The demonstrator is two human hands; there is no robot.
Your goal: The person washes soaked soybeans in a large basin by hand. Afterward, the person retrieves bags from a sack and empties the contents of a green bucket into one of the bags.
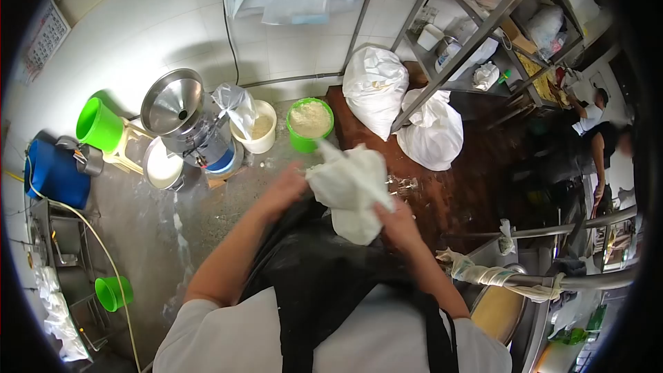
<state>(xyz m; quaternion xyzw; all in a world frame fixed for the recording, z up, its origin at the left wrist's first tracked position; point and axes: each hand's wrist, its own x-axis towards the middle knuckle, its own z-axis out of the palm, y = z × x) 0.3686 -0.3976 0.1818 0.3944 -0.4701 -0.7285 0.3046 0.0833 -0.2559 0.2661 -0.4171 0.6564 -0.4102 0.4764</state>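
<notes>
A white, crumpled cloth (pixel 353 197) hangs in front of my black apron, blurred by motion. My right hand (pixel 398 222) is closed on its lower right edge. On the other side, my left hand (pixel 290 183) is smeared by motion at the cloth's left edge, so its fingers do not show clearly. Just beyond the cloth stands a green bucket (pixel 311 121) filled with a pale, crumbly material. Beside that bucket is a cream-coloured bucket (pixel 259 128) with a clear plastic bag (pixel 235 107) hanging into it.
A metal grinder with a funnel hopper (pixel 173 102) stands at left, near a pot of white liquid (pixel 164 166). Full white sacks (pixel 376 86) lean by a metal shelf rack (pixel 469 27). A hose (pixel 110 255) crosses the left floor. Another person (pixel 594 114) is at far right.
</notes>
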